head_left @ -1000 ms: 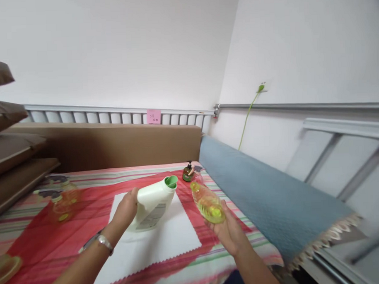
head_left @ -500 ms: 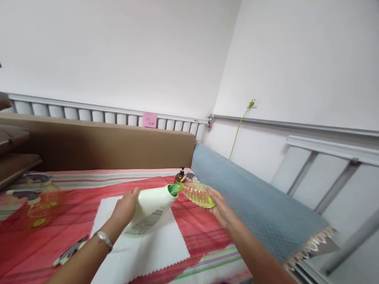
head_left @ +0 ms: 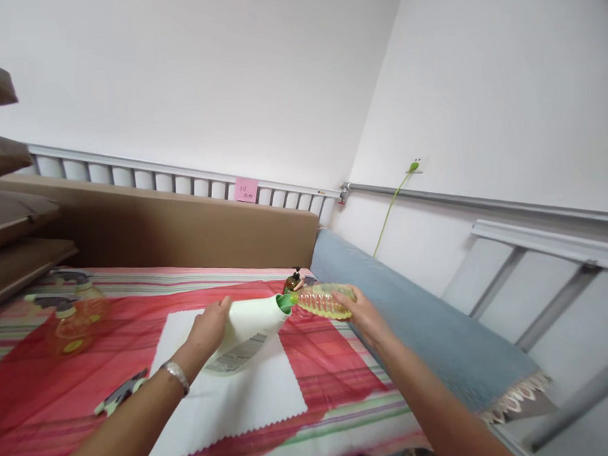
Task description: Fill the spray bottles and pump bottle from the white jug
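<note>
My left hand [head_left: 212,327] is closed around a white bottle [head_left: 250,329] with a green mouth, tilted so that the mouth points right. Wrapped round the base of a clear yellow ribbed bottle [head_left: 319,300] is my right hand [head_left: 364,314]. That bottle lies nearly level, and its neck meets the green mouth of the white one. Beneath both lies a white cloth [head_left: 255,406] with zigzag edges. A loose spray trigger head [head_left: 121,392] rests left of my left forearm.
Two yellow spray bottles [head_left: 72,332] stand at the left on a red sheet [head_left: 25,384]. A dark pump bottle [head_left: 292,281] is behind the held bottles. Brown cardboard [head_left: 184,232] lines the back, stacked boxes [head_left: 19,211] are at left, and a blue padded cover [head_left: 401,318] runs along the right.
The yellow bottle has swung from slanting down at its base to nearly level, its base rising. Both hands and bottles appear slightly further right, as the whole view has shifted.
</note>
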A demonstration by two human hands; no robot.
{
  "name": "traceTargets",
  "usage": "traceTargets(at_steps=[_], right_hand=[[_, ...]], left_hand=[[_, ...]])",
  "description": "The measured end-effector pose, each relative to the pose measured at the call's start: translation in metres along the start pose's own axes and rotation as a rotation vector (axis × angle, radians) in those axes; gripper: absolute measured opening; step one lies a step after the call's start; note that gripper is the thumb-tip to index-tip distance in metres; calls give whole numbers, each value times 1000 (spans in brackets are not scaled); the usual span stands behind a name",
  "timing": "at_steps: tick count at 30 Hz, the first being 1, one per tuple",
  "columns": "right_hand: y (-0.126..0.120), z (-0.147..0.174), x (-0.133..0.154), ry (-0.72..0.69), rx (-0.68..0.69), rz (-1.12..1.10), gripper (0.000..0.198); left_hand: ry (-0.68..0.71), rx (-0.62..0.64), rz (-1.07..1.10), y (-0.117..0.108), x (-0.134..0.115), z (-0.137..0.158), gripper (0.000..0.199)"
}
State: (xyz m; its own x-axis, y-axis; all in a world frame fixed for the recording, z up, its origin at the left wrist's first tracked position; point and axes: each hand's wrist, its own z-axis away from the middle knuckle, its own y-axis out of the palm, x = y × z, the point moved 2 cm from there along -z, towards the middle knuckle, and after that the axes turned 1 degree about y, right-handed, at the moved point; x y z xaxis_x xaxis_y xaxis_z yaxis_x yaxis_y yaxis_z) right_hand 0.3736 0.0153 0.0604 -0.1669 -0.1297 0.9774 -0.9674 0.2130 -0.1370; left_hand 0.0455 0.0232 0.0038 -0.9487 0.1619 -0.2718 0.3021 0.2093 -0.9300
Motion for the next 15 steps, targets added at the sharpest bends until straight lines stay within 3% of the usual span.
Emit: traceTargets(at_steps=[15], right_hand=[[2, -7, 38, -164, -36, 482, 55]], left_hand=[[-22, 34, -32, -8, -7, 5, 27]])
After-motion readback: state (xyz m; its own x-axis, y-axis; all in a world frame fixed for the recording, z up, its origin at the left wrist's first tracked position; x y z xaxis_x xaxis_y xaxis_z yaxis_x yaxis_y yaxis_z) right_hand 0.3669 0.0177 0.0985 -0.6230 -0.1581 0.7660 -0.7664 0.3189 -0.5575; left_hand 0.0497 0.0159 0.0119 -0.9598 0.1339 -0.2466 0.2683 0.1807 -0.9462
